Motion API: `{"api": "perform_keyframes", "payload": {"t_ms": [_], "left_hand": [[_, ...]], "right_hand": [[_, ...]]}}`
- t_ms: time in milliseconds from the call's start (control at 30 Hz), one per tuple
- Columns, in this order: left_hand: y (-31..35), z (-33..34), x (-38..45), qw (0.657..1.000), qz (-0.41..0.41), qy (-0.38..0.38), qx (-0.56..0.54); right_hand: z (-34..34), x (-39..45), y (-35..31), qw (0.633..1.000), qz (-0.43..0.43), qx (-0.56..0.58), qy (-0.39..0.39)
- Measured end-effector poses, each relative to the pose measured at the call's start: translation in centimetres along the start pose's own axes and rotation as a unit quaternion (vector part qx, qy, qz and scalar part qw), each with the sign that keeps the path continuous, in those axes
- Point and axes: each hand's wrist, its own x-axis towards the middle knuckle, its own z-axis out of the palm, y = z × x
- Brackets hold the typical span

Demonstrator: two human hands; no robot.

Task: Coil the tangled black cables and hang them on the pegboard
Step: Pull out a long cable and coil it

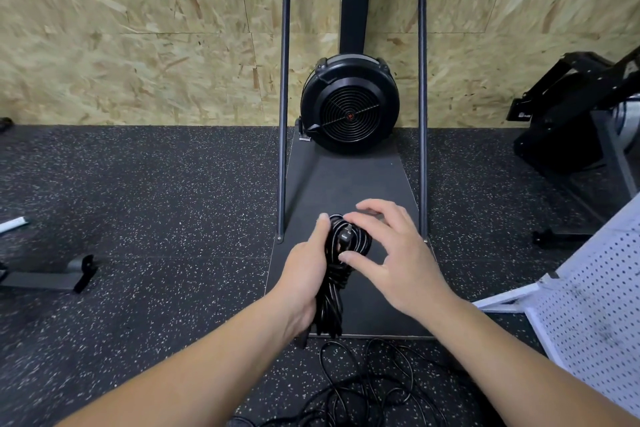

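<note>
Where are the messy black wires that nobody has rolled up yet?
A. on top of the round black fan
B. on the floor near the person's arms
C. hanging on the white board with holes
B: the loose cables lie tangled on the speckled floor, below the coiled bundle that the left hand grips.

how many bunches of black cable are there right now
2. One coiled bundle is held in the left hand, the right hand touching its top. One loose tangle lies on the floor below; its strands may be several cables.

Coiled black cable bundle upright; tangled cable on floor.
</note>
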Motion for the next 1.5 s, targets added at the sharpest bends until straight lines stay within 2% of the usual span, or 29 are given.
{"api": "perform_keyframes", "payload": {"t_ms": [67, 167, 333, 467, 567, 733, 833, 967, 1067, 1167, 1333, 1433, 1500], "left_hand": [[0.1, 0.0, -0.1, 1.000, 0.000, 0.010, 0.005], [0.3, 0.2, -0.5, 0.995, 0.041, 0.012, 0.091], [0.7, 1.3, -1.7, 0.980, 0.095, -0.049, 0.167], [0.4, 1.5, -2.1, 0.974, 0.080, -0.098, 0.186], [-0.3, 1.5, -2.2, 0.971, 0.084, -0.147, 0.166], [-1.1, 1.7, -2.5, 0.952, 0.165, -0.174, 0.190], [-1.6, 1.6, -2.7, 0.935, 0.179, -0.191, 0.241], [-2.1, 1.6, -2.9, 0.908, 0.196, -0.181, 0.323], [-2.2, 1.6, -2.9, 0.899, 0.189, -0.178, 0.354], [-2.4, 1.8, -2.9, 0.901, 0.171, -0.183, 0.354], [-3.4, 1.7, -3.0, 0.910, 0.182, -0.251, 0.276], [-4.1, 1.1, -3.3, 0.905, 0.169, -0.272, 0.279], [-4.6, 1.0, -3.1, 0.904, 0.165, -0.261, 0.296]], "right_hand": [[0.4, 0.0, -0.2, 1.000, -0.018, -0.021, -0.004], [1.1, 0.0, -0.7, 0.999, -0.035, -0.008, 0.005], [0.7, 0.4, -2.8, 0.988, 0.071, 0.130, 0.052], [-1.4, 1.1, -4.0, 0.969, 0.144, 0.193, 0.047], [-2.4, 1.5, -3.8, 0.959, 0.165, 0.225, 0.051], [-2.9, 1.8, -2.4, 0.937, 0.198, 0.286, 0.017], [-3.3, 1.7, -2.3, 0.941, 0.190, 0.280, 0.013], [-3.2, 1.1, -2.4, 0.954, 0.184, 0.231, 0.053], [-3.0, 1.1, -2.3, 0.934, 0.229, 0.260, 0.088], [-3.0, 1.4, -2.1, 0.910, 0.269, 0.297, 0.107], [-4.0, 2.0, -1.9, 0.918, 0.254, 0.297, 0.062], [-4.2, 1.8, -1.9, 0.921, 0.244, 0.301, 0.040], [-3.9, 1.8, -1.8, 0.923, 0.242, 0.298, 0.040]]}}
